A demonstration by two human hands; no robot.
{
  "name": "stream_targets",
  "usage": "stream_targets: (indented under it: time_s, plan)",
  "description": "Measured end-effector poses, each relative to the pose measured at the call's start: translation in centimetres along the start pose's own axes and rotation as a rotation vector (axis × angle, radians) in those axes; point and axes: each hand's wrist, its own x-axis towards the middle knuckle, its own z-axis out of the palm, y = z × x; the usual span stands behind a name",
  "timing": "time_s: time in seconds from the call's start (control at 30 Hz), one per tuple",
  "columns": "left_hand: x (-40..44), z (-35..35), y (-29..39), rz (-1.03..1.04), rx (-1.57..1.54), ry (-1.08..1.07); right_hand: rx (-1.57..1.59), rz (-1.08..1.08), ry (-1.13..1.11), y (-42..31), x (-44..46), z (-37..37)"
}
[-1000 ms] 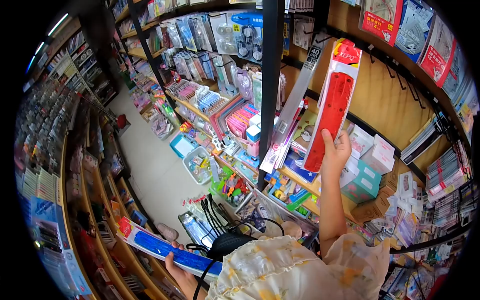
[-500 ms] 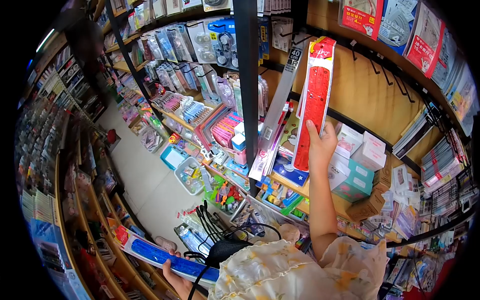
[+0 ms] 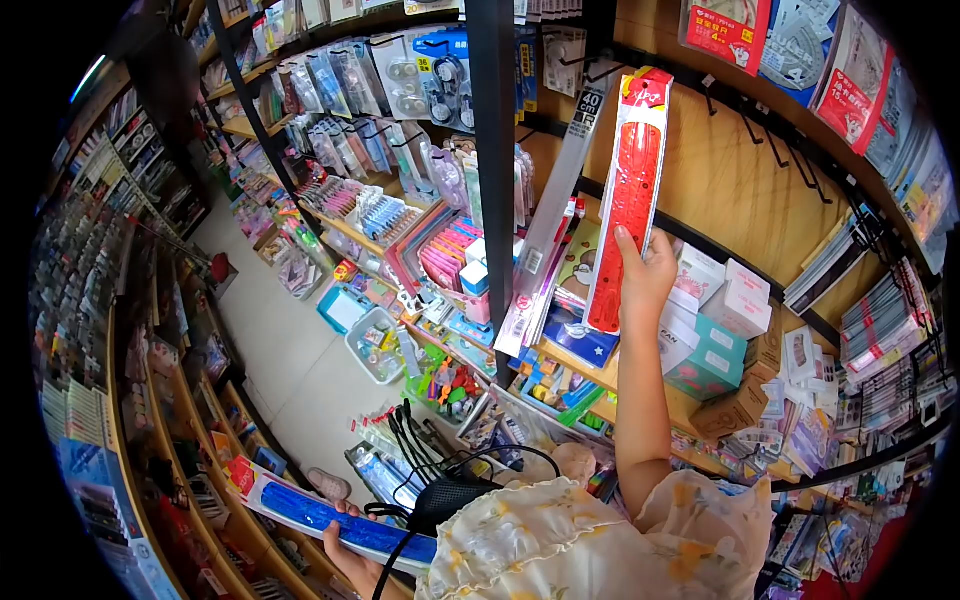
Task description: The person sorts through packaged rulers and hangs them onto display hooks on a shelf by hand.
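Observation:
A red ruler (image 3: 634,190) in a clear pack with a red header card is held up before the wall rack. My right hand (image 3: 648,275) is closed on its lower right edge, thumb across the front. The header is near a metal hook, but I cannot tell whether it hangs on it. Just left hang long clear 40 cm rulers (image 3: 560,215) in sleeves. Low on the left, my left hand (image 3: 348,548) is closed around a similar pack with a blue ruler (image 3: 310,510), tilted down to the right; part of that hand is hidden behind the pack.
A black post (image 3: 492,180) rises left of the clear rulers. Bare hooks (image 3: 765,140) stick out from the wooden back panel. Below are a teal box (image 3: 708,358), white boxes and small goods. A black bag (image 3: 450,505) hangs at my front. Shelves line the aisle floor (image 3: 290,370).
The red ruler and my right hand have shifted very slightly up. My left hand still grips the blue ruler in about the same place.

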Motion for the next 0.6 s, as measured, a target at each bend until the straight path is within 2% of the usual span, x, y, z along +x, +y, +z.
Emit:
stream_targets:
  time_s: [0.13, 0.23, 0.6]
  plan:
    - [-0.03, 0.25, 0.02, -0.008, -0.006, -0.005, -0.055, -0.006, -0.003, 0.32, 0.31, -0.23]
    - [0.11, 0.20, -0.08, -0.010, 0.008, -0.005, -0.063, 0.067, -0.040, 0.24, 0.26, -0.25]
    - [-0.31, 0.42, -0.10, -0.009, -0.029, 0.026, -0.093, -0.001, 0.007, 0.75, 0.34, -0.32]
